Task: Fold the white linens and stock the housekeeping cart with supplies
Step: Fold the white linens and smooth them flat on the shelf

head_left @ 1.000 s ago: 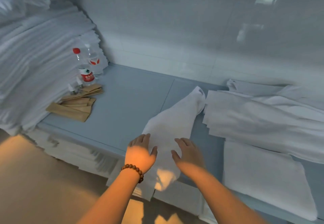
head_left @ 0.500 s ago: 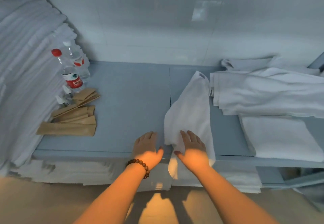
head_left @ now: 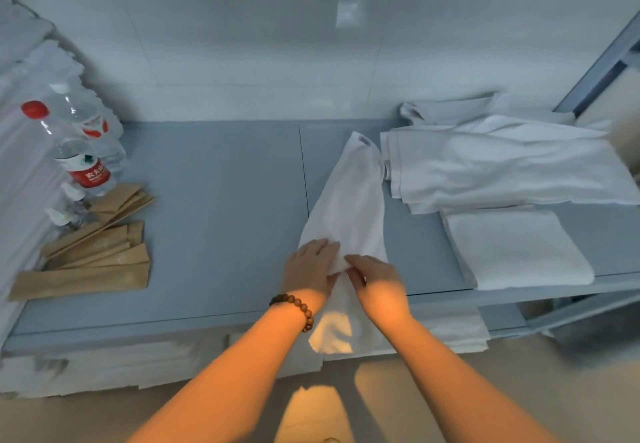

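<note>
Towel (head_left: 349, 207) now under both hands at bench (head_left: 207, 234) edge: left hand (head_left: 310, 266), beside it moments ago, presses, fingers flat; right hand (head_left: 375, 283) pinches bunched cloth. Fold beginning.

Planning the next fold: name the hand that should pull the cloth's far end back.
The right hand, probably: the cloth slants toward its side, while the left hand lies flat, pinning the near part.

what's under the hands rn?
The long towel, lying on the grey shelf. The left hand rests flat on it; the right hand pinches a fold. The cloth beneath both palms is hidden; its near end hangs over the shelf edge.
</note>
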### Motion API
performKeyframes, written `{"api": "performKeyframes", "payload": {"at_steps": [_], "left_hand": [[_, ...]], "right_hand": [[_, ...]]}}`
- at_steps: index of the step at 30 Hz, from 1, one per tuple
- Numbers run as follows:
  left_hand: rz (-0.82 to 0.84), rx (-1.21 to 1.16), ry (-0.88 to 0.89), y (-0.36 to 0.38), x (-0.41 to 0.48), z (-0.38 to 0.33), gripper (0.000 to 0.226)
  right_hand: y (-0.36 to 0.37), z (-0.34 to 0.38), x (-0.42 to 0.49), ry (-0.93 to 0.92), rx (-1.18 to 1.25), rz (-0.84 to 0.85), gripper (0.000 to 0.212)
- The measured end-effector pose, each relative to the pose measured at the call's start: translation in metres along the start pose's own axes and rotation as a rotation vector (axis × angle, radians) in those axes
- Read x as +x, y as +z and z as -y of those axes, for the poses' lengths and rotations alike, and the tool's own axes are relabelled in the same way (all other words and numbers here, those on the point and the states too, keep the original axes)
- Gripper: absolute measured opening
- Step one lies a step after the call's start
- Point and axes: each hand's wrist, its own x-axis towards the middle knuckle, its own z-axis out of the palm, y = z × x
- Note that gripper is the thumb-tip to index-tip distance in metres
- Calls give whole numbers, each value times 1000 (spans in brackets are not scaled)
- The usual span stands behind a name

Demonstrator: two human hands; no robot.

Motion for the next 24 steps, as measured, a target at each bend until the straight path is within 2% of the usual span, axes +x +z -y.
{"api": "performKeyframes", "payload": {"at_steps": [3, 7, 9, 13, 17, 20, 24], "left_hand": [[-131, -72, 6, -19, 6, -11, 38], [-255, -91, 45, -55, 20, -21, 31], [-307, -101, 58, -76, 29, -23, 28], [-384, -76, 50, -113, 36, -13, 20], [-448, -67, 40, -141, 32, 3, 21], [-485, -27, 4, -162, 24, 21, 22], [-532, -20, -75, -189, 6, 47, 24]], "right_hand": [[-11, 0, 3, 25, 73, -39, 26], [-15, -5, 2, 86, 42, 31, 49], [-15, -7, 1, 105, 11, 39, 52], [-15, -8, 4, 172, 20, 57, 45], [-13, 3, 18, 172, -34, 72, 20], [-18, 19, 35, 155, -41, -10, 23], [-31, 41, 60, 3, 41, -144, 24]]}}
